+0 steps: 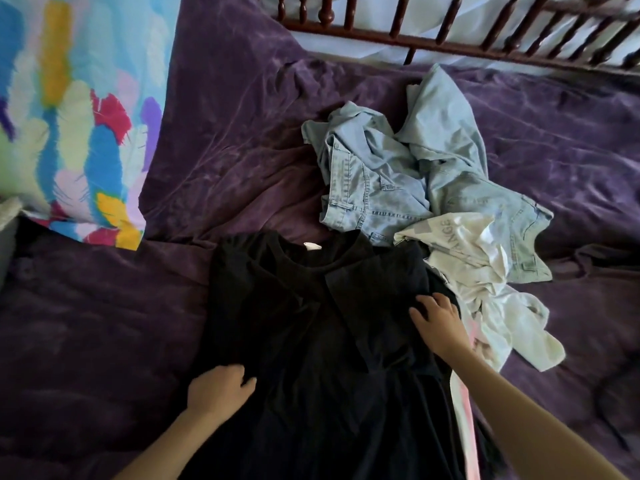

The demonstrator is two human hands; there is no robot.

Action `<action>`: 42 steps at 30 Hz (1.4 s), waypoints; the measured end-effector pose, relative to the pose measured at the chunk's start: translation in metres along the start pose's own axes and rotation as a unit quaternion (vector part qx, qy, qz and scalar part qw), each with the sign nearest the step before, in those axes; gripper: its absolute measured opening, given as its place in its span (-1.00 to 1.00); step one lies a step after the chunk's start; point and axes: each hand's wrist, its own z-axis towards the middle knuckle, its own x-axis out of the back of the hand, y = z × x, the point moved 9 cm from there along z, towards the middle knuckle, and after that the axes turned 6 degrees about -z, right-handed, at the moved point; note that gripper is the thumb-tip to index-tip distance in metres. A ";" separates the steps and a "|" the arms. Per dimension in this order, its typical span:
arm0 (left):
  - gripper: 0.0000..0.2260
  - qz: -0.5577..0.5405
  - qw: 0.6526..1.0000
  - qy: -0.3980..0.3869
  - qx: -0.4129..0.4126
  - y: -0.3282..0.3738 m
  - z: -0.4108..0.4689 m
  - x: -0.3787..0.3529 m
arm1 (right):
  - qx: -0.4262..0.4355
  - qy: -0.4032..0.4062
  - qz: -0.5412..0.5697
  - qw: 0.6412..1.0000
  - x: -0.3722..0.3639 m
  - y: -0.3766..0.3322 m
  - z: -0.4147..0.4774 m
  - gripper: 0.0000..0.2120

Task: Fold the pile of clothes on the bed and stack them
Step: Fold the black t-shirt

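Note:
A black shirt [318, 334] lies spread on the purple bedspread [104, 323], collar away from me, a white label at its neck, one sleeve folded across the chest. My left hand [218, 389] rests on its left edge with fingers curled on the cloth. My right hand [438, 323] lies flat on its right side, fingers apart. Behind the shirt sits a crumpled heap of light blue jeans [408, 168]. A rumpled white garment with grey lettering [485, 278] lies to the right, partly under the shirt's edge.
A bright multicoloured pillow [76, 116] leans at the far left. A dark wooden rail with spindles [450, 32] runs along the bed's far side. Wrinkled purple cover stretches left and far right of the clothes.

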 end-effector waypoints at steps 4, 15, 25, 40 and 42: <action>-0.65 -0.075 0.971 0.221 0.060 -0.001 0.041 0.087 | -0.026 0.026 0.051 0.998 0.020 -0.004 0.039 -0.51; -0.66 -0.586 0.759 0.219 0.181 -0.054 0.138 0.133 | -0.157 0.001 0.267 0.951 0.011 0.013 0.122 -0.56; -0.85 -0.751 0.637 0.172 -0.008 -0.065 0.085 0.179 | -0.029 -0.013 0.606 0.795 0.053 0.019 0.076 -0.78; -0.44 -0.298 0.944 0.128 0.068 -0.112 0.014 0.044 | 0.044 0.066 -0.059 0.995 0.003 0.049 -0.027 -0.59; -0.26 -0.119 0.988 0.094 -0.004 -0.083 0.032 0.050 | 0.114 0.033 -0.179 0.977 -0.002 0.013 -0.019 -0.44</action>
